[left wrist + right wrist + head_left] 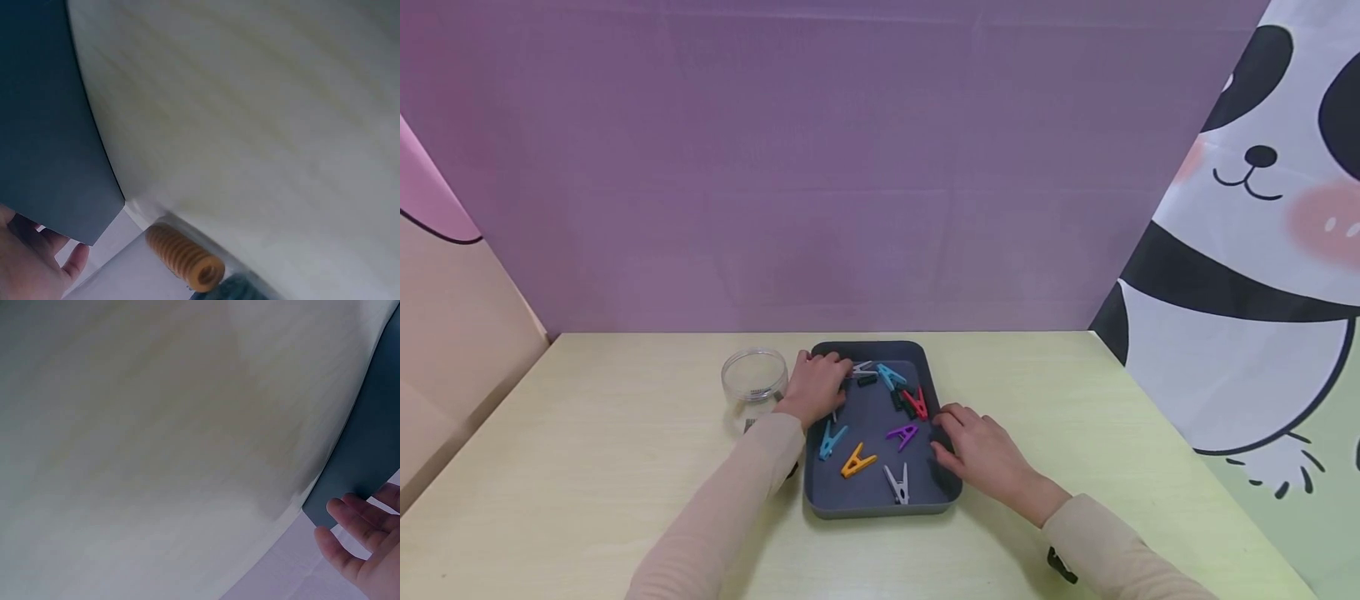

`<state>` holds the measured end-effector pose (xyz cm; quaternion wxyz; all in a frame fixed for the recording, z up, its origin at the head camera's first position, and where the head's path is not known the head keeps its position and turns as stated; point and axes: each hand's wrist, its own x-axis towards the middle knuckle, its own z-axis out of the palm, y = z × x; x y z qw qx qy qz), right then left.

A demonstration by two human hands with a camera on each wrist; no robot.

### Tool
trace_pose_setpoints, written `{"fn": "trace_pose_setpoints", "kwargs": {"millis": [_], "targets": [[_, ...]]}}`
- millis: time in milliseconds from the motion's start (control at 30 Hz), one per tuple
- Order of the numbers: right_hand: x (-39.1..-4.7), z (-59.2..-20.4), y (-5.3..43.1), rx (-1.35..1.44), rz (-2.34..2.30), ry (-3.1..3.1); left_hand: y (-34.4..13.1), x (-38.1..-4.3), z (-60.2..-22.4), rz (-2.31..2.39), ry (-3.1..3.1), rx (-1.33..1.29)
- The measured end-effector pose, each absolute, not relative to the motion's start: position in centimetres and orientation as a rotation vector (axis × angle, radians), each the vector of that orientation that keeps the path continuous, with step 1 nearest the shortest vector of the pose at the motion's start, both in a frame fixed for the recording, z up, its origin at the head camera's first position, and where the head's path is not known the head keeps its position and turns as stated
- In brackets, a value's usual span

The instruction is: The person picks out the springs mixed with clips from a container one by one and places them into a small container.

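A dark grey tray (865, 510) holds several plastic clips: light blue (831, 440), orange (857, 461), purple (904, 435), red (917, 404), grey (898, 483) and dark ones. My left hand (816, 387) reaches over the tray's far left rim, near a grey clip (863, 368). In the left wrist view the tray wall hides some of its fingertips, so whether they pinch anything is unclear. My right hand (981, 450) rests at the right rim, its fingers (356, 519) loosely bent against the outer wall.
A round clear container (754, 375) stands left of the tray, close to my left forearm. The pale wooden table (625, 458) meets a purple backdrop (850, 167). An orange ribbed cylinder (181, 253) shows low in the left wrist view; where it sits is unclear.
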<state>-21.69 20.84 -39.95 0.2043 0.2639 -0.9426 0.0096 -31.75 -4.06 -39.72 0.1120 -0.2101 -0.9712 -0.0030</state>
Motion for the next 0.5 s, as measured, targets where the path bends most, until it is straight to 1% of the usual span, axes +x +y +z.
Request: {"fn": "trace_pose_setpoints", "kwargs": {"millis": [500], "targets": [[-21.68, -39.89, 20.82, 0.738, 0.034, -2.626, -4.11, -31.64, -39.51, -0.161, -2.812, -0.635]]}}
